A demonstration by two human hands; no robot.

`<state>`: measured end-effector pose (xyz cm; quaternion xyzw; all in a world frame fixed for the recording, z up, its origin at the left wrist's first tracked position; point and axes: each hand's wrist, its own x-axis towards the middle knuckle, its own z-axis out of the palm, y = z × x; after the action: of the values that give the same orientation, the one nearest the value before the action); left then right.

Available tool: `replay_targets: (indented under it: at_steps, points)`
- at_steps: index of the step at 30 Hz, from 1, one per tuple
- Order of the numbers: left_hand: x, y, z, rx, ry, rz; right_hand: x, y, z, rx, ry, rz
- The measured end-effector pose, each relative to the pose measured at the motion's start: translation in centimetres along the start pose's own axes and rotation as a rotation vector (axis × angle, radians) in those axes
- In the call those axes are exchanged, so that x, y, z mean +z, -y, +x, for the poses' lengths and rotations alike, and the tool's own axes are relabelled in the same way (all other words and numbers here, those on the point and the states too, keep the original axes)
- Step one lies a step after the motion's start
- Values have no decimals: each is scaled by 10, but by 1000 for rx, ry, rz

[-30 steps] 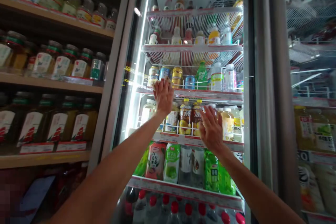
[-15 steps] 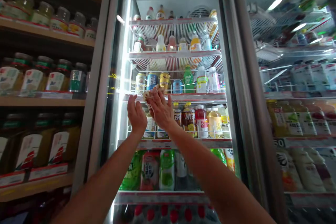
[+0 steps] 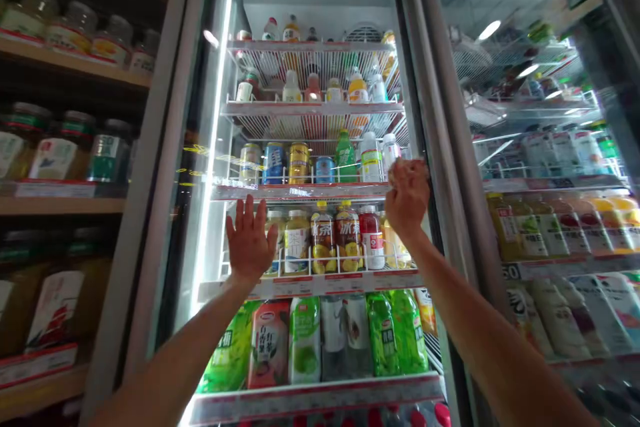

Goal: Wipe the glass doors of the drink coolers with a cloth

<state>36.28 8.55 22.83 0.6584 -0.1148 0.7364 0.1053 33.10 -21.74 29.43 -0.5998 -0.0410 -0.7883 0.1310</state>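
Note:
My left hand (image 3: 249, 240) is open, fingers spread and pointing up, flat against the glass door (image 3: 200, 167) of a lit drinks fridge, in front of the shelf of bottled teas (image 3: 335, 240). My right hand (image 3: 407, 193) is closed in a loose fist high on the right side of the same door, near the grey door frame (image 3: 430, 147). What it holds is hidden by its fingers. Behind it stand clear and white bottles (image 3: 373, 157), with cans (image 3: 275, 163) to their left.
Wooden shelves (image 3: 65, 203) with glass jars run along the left. A second glass-door fridge (image 3: 550, 213) full of bottles stands on the right. Large green and pink bottles (image 3: 305, 340) fill the lower shelf, with red-capped bottles below.
My right hand has swept from the door's left-middle to its right edge. My left hand has dropped a little and spread flat. The view has shifted slightly right.

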Motion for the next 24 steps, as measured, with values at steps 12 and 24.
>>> replay_targets:
  at_steps: [12, 24]
  points:
    - [-1, 1, -1, 22, 21, -2, -6, -9, -11, -12, 47, -35]
    - [-1, 3, -2, 24, -10, -15, 8, 65, -50, -432, 266, 65]
